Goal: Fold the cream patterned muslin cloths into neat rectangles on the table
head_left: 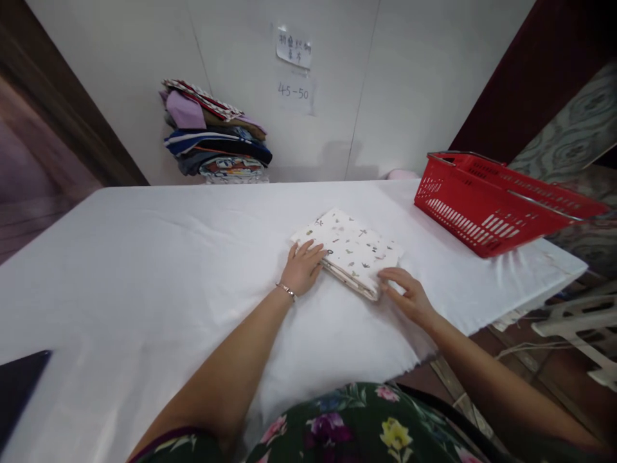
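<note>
A folded white cloth (357,247) with a small plant-like print lies at an angle on the white-covered table (159,276). Its layered folded edge faces me. My left hand (304,267), with a bracelet at the wrist, rests on the cloth's left corner, fingers spread and lying flat. At the right corner, my right hand (407,297) touches the edge with its fingertips; its fingers are apart and the thumb is near the fold.
A red plastic basket (491,206) stands at the table's right end. Behind the far edge rises a stack of folded fabrics (216,135) against the wall. A dark flat object (22,392) lies at the near left. A white plastic stool (578,328) is on the right.
</note>
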Demonstrator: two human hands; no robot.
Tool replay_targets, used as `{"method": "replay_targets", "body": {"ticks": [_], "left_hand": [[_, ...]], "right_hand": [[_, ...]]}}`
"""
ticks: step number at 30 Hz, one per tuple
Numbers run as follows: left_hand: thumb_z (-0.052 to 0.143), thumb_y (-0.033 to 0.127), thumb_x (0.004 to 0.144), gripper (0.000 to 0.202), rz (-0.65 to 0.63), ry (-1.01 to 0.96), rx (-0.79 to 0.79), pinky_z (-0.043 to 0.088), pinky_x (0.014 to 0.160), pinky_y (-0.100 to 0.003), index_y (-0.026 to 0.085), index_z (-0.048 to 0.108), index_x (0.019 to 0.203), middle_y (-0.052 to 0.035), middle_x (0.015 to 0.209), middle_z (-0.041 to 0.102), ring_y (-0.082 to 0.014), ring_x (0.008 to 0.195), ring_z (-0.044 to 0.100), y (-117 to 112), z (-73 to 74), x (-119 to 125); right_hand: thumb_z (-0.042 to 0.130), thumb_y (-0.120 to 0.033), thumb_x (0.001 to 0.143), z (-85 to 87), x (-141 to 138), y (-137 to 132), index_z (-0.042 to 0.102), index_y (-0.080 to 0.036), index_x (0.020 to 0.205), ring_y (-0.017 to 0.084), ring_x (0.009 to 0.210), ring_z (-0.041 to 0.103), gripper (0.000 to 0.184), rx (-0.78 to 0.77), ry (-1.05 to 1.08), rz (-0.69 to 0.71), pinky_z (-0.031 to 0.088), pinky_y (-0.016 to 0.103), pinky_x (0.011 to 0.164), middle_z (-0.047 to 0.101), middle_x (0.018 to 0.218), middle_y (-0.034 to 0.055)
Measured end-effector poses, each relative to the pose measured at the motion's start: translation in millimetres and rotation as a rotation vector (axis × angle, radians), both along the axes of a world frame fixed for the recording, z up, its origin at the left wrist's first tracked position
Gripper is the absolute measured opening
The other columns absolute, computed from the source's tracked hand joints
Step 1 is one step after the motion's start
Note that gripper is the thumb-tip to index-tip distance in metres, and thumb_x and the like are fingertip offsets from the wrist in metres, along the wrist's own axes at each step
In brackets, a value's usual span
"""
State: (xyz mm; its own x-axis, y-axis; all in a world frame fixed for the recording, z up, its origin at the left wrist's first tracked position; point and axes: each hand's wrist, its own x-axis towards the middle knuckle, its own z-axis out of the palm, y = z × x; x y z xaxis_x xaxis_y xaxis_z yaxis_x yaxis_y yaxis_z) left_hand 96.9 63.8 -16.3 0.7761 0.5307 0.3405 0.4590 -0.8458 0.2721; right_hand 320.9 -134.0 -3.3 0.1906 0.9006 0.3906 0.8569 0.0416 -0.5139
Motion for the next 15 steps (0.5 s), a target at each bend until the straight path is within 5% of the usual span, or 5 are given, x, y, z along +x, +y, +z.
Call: {"method": "replay_targets", "body": {"ticks": [8,15], "left_hand": [[0.042,0.027,0.087,0.037,-0.2,0.014,0.003,0.024,0.106,-0.044,0.025,0.051,0.122,-0.0013,0.132,0.05,-0.0203,0.123,0.04,-17,0.5,11],[0.046,0.021,0.084,0.036,-0.222,-0.004,-0.019,0.028,0.103,-0.044,0.026,0.055,0.118,-0.001,0.129,0.053,-0.0219,0.121,0.042,-11,-3.8,10]], "right_hand": [[0.053,-0.032,0.084,-3.1,-19,-4,0.054,-0.02,0.119,0.028,0.109,0.046,0.037,-0.035,-0.394,0.162,0.039,0.045,0.089,0.054,0.117,0.0121],[0.048,-0.017,0.085,-3.9,-23,-2,0.057,-0.022,0.112,0.023,0.101,0.051,0.03,0.001,-0.328,0.189,0.043,0.042,0.085,0.059,0.107,0.0101]]}}
